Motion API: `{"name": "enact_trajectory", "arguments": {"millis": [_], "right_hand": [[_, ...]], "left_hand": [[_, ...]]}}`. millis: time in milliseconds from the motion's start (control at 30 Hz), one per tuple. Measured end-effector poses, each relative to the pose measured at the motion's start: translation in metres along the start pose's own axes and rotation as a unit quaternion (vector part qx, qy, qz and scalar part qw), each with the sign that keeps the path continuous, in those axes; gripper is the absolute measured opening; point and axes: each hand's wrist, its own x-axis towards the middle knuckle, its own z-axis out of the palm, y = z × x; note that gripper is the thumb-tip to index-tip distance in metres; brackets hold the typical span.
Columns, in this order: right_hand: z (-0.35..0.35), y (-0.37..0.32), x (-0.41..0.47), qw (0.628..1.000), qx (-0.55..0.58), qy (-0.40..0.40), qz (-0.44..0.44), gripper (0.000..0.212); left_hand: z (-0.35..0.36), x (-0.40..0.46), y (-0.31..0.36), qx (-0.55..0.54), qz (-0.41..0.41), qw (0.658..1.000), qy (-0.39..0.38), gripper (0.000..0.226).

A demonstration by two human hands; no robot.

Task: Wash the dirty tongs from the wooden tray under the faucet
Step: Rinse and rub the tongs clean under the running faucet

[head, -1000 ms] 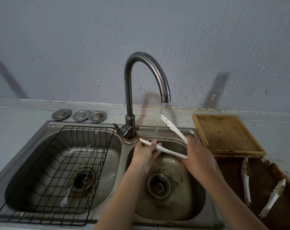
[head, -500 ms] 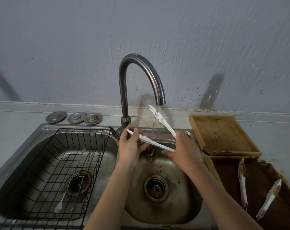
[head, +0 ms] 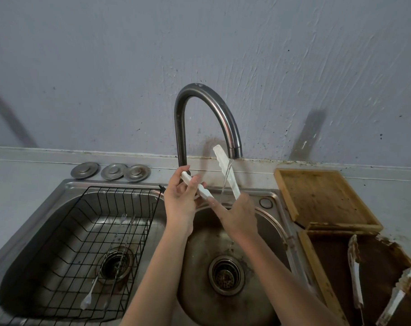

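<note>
White plastic tongs [head: 225, 171] are spread in a V above the right sink basin [head: 265, 252]. My right hand [head: 238, 214] grips them at the hinge end. My left hand [head: 181, 196] pinches the left arm of the tongs near its tip. The right arm of the tongs points up under the spout of the dark curved faucet [head: 209, 109], and a thin stream of water [head: 226, 182] runs over it. More dirty white tongs [head: 354, 276] lie in the dark wooden tray [head: 317, 267] at the lower right.
A black wire rack [head: 87, 243] fills the left basin, with thin utensils [head: 110, 262] lying in it. Three metal drain lids [head: 110, 171] sit on the counter behind it. A lighter wooden tray [head: 322, 196] stands right of the sink. The grey wall is close behind the faucet.
Both hands have lifted the tongs higher and nearer the spout. The right arm of the tongs now sits right under the stream, and my left hand has slid toward the left arm's tip.
</note>
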Motion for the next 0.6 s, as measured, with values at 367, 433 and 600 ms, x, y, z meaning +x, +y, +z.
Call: {"name": "enact_trajectory", "arguments": {"millis": [367,433,600], "right_hand": [[-0.005,0.017,0.001,0.999,-0.045,0.013,-0.004,0.057],[-0.005,0.015,0.003,0.997,-0.055,-0.017,0.051,0.077],[-0.009,0.013,0.001,0.989,-0.106,-0.034,0.1,0.095]], "left_hand": [[0.002,-0.003,-0.015,-0.023,-0.006,1.0,-0.005,0.018],[0.006,-0.005,-0.02,-0.021,-0.01,1.0,-0.01,0.018],[0.012,-0.01,-0.03,-0.005,-0.01,1.0,-0.018,0.017]]}}
